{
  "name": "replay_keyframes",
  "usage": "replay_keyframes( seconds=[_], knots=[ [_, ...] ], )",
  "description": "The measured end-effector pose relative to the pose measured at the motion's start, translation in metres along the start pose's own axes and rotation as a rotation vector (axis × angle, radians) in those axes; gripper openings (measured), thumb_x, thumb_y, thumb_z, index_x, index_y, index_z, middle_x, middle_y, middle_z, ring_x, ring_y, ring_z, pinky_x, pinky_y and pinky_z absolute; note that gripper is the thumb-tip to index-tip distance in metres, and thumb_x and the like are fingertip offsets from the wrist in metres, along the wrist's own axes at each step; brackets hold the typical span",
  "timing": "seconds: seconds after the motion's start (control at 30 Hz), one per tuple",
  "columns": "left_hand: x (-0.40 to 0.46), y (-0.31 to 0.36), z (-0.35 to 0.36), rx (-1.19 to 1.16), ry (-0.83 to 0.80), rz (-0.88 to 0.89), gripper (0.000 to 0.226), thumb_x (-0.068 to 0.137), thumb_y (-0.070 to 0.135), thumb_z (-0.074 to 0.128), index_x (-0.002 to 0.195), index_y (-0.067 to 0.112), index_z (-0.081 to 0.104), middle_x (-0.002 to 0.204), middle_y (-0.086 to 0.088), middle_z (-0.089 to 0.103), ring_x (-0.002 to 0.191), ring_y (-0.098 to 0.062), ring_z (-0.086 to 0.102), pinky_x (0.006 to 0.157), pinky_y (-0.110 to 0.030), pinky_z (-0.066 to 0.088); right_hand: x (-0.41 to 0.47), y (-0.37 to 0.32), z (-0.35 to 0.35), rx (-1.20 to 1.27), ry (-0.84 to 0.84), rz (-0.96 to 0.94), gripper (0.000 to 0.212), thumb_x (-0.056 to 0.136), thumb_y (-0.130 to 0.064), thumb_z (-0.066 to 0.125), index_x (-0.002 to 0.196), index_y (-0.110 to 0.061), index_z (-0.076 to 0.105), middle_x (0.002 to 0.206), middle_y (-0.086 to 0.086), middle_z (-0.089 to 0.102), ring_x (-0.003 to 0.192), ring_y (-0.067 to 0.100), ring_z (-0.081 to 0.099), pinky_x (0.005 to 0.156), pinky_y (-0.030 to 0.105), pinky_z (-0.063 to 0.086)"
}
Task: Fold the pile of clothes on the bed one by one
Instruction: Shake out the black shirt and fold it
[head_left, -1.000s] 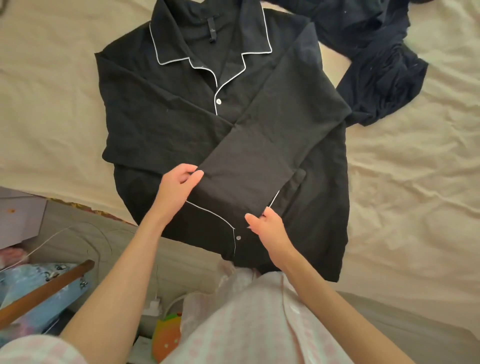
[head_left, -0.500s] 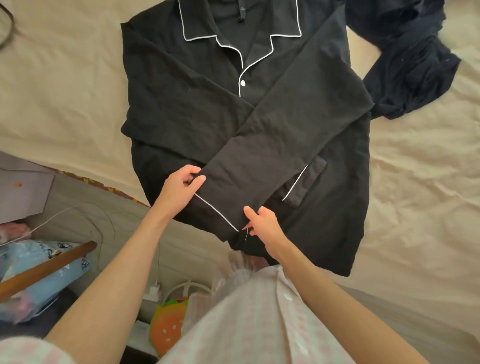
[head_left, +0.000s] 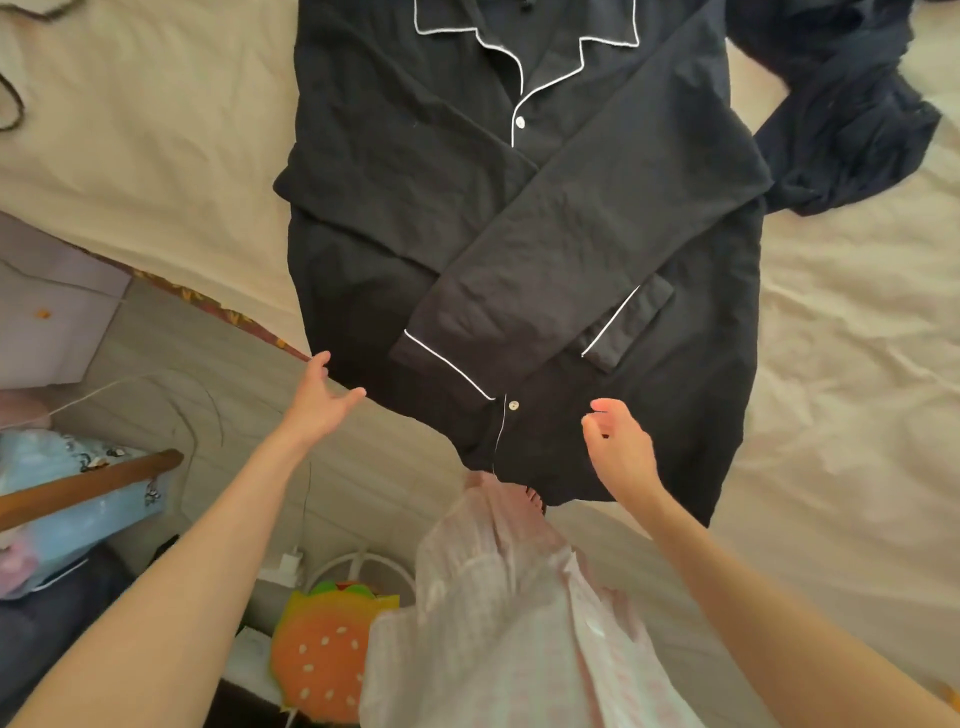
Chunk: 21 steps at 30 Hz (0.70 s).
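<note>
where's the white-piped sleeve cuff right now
In the head view, the cuff lies low across the black pajama shirt, between the left hand and the chest pocket.

Bed sheet (head_left: 156, 156): cream, creased, most heavily at right. Dark cord (head_left: 13, 104) lies on it at the upper left edge. Mattress side (head_left: 218, 374): grey, patterned trim along the top seam. Beside the bed, left: wooden bar (head_left: 88, 486) lying across a light blue bundle (head_left: 67, 525). Below: white charger (head_left: 288, 564) with cable running up; white wire ring (head_left: 358, 561); orange burger-shaped item (head_left: 322, 654). Pale box (head_left: 52, 306) at far left.
</note>
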<state>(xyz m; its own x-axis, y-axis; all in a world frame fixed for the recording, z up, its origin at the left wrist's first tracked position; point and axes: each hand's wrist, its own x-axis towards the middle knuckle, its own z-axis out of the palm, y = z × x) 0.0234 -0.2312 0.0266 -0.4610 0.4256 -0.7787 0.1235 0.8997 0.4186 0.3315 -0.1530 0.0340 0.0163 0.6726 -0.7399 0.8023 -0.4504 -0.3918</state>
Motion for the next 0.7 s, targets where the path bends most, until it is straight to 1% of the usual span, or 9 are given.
replay_keyframes(
  seconds=[0.07,0.13,0.2,0.27,0.37,0.43,0.5,0.6,0.7],
  knots=[
    [0.010,-0.005,-0.003,0.006,0.051,0.014,0.077,0.090,0.012,0.061,0.150,0.016,0.013,0.156,-0.009,0.016,0.141,-0.028,0.023,0.112,-0.043,0.027,-0.007,0.014,-0.001,-0.190,0.117,-0.167,0.035,0.097,-0.020,0.048,0.131,-0.012,0.051,0.127,0.004,0.058,0.118,0.021,0.051,0.097,0.032,0.040],
    [0.023,-0.006,-0.006,0.015,0.152,0.066,0.079,0.089,0.010,0.063,0.150,0.015,0.012,0.156,-0.008,0.016,0.142,-0.026,0.020,0.113,-0.041,0.023,-0.011,0.019,0.005,-0.367,0.186,-0.328,0.038,0.096,-0.019,0.051,0.132,-0.011,0.051,0.139,0.006,0.050,0.133,0.023,0.039,0.110,0.039,0.031],
    [0.039,-0.006,-0.009,-0.022,0.216,0.109,0.082,0.088,0.009,0.063,0.150,0.016,0.010,0.157,-0.006,0.013,0.143,-0.024,0.018,0.113,-0.039,0.022,-0.010,0.018,0.017,-0.488,0.198,-0.433,0.043,0.095,-0.021,0.052,0.137,-0.011,0.047,0.148,0.007,0.038,0.141,0.025,0.027,0.115,0.041,0.020],
    [0.054,-0.006,-0.012,-0.092,0.238,0.128,0.080,0.088,0.011,0.064,0.149,0.016,0.012,0.155,-0.006,0.019,0.141,-0.024,0.024,0.112,-0.038,0.027,-0.004,0.014,0.028,-0.563,0.200,-0.474,0.048,0.096,-0.024,0.051,0.142,-0.014,0.041,0.153,0.007,0.029,0.144,0.025,0.019,0.116,0.042,0.013],
    [0.063,-0.010,-0.006,-0.134,0.214,0.106,0.060,0.090,0.015,0.062,0.142,0.011,0.032,0.144,-0.009,0.041,0.131,-0.025,0.041,0.102,-0.032,0.037,0.005,0.019,0.034,-0.664,0.172,-0.486,0.052,0.095,-0.024,0.050,0.145,-0.014,0.035,0.156,0.009,0.023,0.145,0.027,0.016,0.116,0.046,0.014],
    [0.059,-0.019,-0.002,-0.071,0.186,0.065,0.049,0.091,0.017,0.060,0.136,0.006,0.042,0.137,-0.010,0.049,0.127,-0.027,0.046,0.100,-0.033,0.039,0.006,0.025,0.035,-0.718,0.137,-0.478,0.053,0.095,-0.023,0.049,0.145,-0.014,0.034,0.156,0.009,0.021,0.145,0.026,0.016,0.117,0.046,0.017],
    [0.049,-0.031,0.003,-0.061,0.121,-0.010,0.045,0.091,0.019,0.060,0.131,0.003,0.047,0.132,-0.012,0.053,0.124,-0.030,0.049,0.094,-0.032,0.039,0.001,0.030,0.033,-0.711,0.122,-0.441,0.052,0.095,-0.021,0.050,0.144,-0.013,0.036,0.156,0.008,0.022,0.145,0.024,0.017,0.117,0.044,0.018],
    [0.025,-0.053,0.012,-0.051,0.042,-0.105,0.042,0.089,0.017,0.063,0.124,-0.004,0.052,0.127,-0.017,0.057,0.117,-0.033,0.052,0.087,-0.032,0.039,-0.014,0.038,0.029,-0.632,0.130,-0.344,0.047,0.096,-0.020,0.050,0.142,-0.012,0.040,0.155,0.008,0.026,0.144,0.023,0.019,0.115,0.043,0.022],
    [0.002,-0.078,0.023,-0.034,0.054,-0.131,0.035,0.087,0.015,0.066,0.112,-0.009,0.060,0.115,-0.021,0.062,0.107,-0.033,0.058,0.079,-0.030,0.039,-0.029,0.052,0.020,-0.404,0.280,-0.149,0.041,0.095,-0.016,0.050,0.135,-0.008,0.048,0.148,0.010,0.037,0.138,0.026,0.031,0.109,0.045,0.029]
  ],
)
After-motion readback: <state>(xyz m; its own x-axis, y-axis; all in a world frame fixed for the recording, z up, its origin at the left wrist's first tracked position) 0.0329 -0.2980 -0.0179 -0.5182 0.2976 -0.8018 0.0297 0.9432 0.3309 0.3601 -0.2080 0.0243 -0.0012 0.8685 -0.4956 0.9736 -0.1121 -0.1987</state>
